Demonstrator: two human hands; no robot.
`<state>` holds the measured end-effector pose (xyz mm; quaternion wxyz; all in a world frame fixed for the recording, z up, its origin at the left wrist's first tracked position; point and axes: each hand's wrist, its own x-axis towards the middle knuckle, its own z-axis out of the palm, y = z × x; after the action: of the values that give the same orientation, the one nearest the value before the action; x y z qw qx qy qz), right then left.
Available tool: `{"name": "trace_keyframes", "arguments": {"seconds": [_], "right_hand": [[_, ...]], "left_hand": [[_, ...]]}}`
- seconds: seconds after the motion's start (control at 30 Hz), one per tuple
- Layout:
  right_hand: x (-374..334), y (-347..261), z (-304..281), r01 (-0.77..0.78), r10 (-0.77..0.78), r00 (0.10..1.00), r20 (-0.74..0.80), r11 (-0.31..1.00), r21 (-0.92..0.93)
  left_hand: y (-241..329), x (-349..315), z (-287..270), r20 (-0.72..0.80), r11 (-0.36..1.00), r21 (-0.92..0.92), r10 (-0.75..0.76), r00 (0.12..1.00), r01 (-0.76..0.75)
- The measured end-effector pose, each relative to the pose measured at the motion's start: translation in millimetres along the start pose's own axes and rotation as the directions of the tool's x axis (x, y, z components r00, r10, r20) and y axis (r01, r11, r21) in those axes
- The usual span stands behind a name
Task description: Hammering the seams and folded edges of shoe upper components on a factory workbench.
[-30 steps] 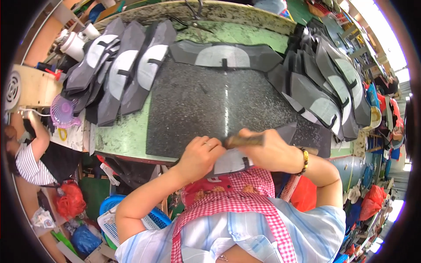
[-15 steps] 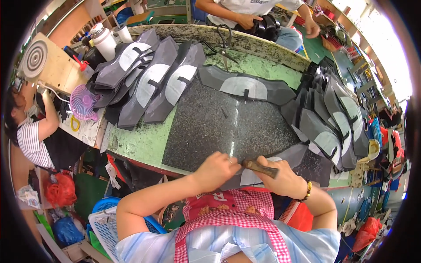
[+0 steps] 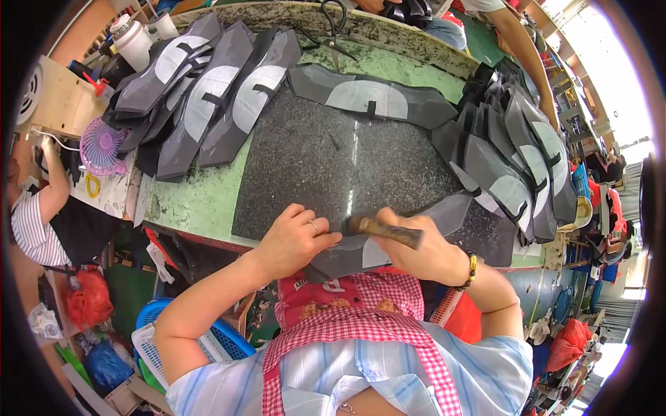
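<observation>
My right hand (image 3: pixel 416 253) is wrapped around a short wooden-handled tool (image 3: pixel 392 231), held slanted over the slab's near edge. Its dark end points toward my left hand (image 3: pixel 295 236). The left fingers are curled and the thumb reaches right; what they pinch, if anything, is hidden. Beneath both hands lies a curved dark-grey foam-like piece (image 3: pixel 444 213) with a pale patch, partly covered by my hands. A similar grey piece (image 3: pixel 368 100) with a half-round pale patch and a small black tab lies along the far edge of the speckled black slab (image 3: pixel 298 163).
Stacks of such pieces stand left (image 3: pixel 215 87) and right (image 3: pixel 513 184) of the slab. Black-handled scissors (image 3: pixel 334 35) lie beyond it. A pink fan (image 3: pixel 103 145) and white bottle (image 3: pixel 130 43) are at left. Co-workers sit left and across; one co-worker's arm (image 3: pixel 524 55) reaches near the right stack.
The view has shifted, so the bench appears higher and further left. My left hand has drawn away from the tool. The far co-worker's arm now extends toward the right stack.
</observation>
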<state>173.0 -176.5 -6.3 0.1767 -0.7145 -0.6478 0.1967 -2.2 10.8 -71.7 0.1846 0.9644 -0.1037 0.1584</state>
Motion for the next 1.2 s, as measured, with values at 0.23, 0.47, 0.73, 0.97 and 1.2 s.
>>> {"name": "trace_keyframes", "arguments": {"seconds": [0.23,0.47,0.73,0.97,1.2], "right_hand": [[3,-20,6,-0.022,0.025,0.999,-0.044,0.998,0.054],[13,-11,9,-0.049,0.062,0.996,-0.068,0.981,0.186],[19,-19,15,-0.011,0.024,0.995,-0.100,0.991,0.133],[10,17,1,-0.056,0.088,0.980,-0.176,0.983,0.176],[-93,46,-46,-0.179,0.397,0.626,-0.672,0.911,0.371]], "left_hand": [[14,-3,1,-0.142,0.976,-0.066,-0.215,0.966,0.208],[25,-23,6,-0.237,0.972,-0.068,-0.234,0.943,0.224],[28,-18,5,-0.189,0.987,0.081,-0.118,0.975,0.135],[90,38,12,0.006,0.991,0.091,-0.095,0.995,0.094],[4,94,-48,-0.097,0.915,-0.228,-0.362,0.927,0.333]]}}
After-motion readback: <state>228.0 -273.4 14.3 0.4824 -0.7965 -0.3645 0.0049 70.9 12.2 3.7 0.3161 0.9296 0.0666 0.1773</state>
